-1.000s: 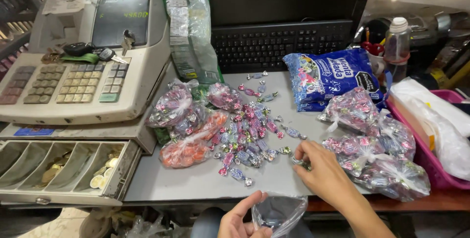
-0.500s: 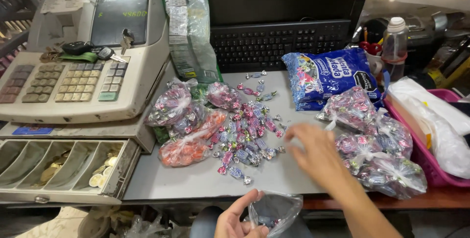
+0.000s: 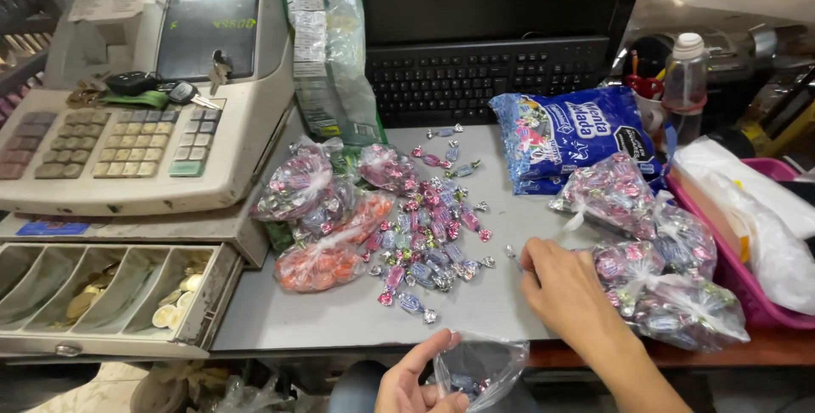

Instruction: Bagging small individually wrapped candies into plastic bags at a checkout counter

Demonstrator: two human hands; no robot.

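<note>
Since half a second ago the right hand (image 3: 567,292) has come back from the middle of the loose sweets toward the near right side of the pile, and the left hand (image 3: 422,376) with its small clear bag (image 3: 480,366) has stayed low at the near edge of the grey counter (image 3: 323,315). The left hand pinches the rim of this bag between thumb and fingers, closed on the plastic, so that the mouth stays open upward; a few wrapped sweets already lie inside it. The right hand lies palm down on the counter with the fingers curled near one single sweet (image 3: 510,251); whether the fingertips already close on something I cannot tell, because the back of the hand hides them. The pile of loose wrapped candies (image 3: 429,230), pink, purple and blue, is spread flat in the middle of the counter, probably so that each piece can be taken one by one; they are too many to count exactly, some dozens. Left of the pile lie about three tied small bags (image 3: 318,218), one of them with orange sweets (image 3: 327,256). Right of the pile lie about four more tied bags (image 3: 649,269), heaped together. Behind the pile on the right there is one big blue candy package (image 3: 569,137), behind it on the left one green package (image 3: 331,65), one black keyboard (image 3: 488,82), and far left one cash register (image 3: 144,99) with its coin drawer (image 3: 102,294) open.
</note>
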